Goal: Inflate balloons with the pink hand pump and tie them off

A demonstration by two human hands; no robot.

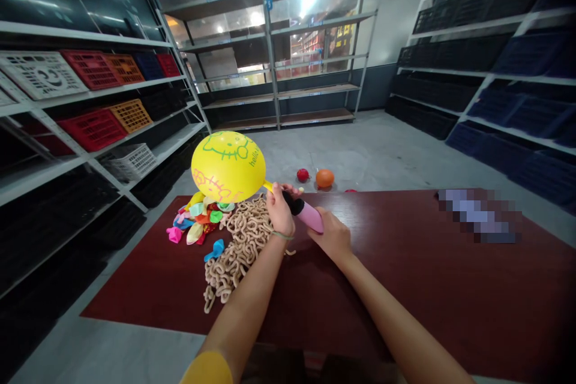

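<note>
Left hand (279, 210) pinched shut on neck of yellow balloon (227, 165), at nozzle of pink pump (310, 215). Right hand (333, 237) wrapped round pump body, just beside left. Balloon inflated, up-left of left hand, above table (405, 264). Under it: flat balloons (198, 219), beige chain heap (238, 240). Red balloon (303, 174), orange balloon (324, 178) on floor beyond.

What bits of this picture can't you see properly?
All in the head view:
- Neck of the yellow balloon: hidden inside the left hand.
- Back end of the pink pump: covered by the right hand.
- A blurred thing on the table: smudged into squares.
- Some small flat balloons: tucked behind the yellow balloon.
</note>
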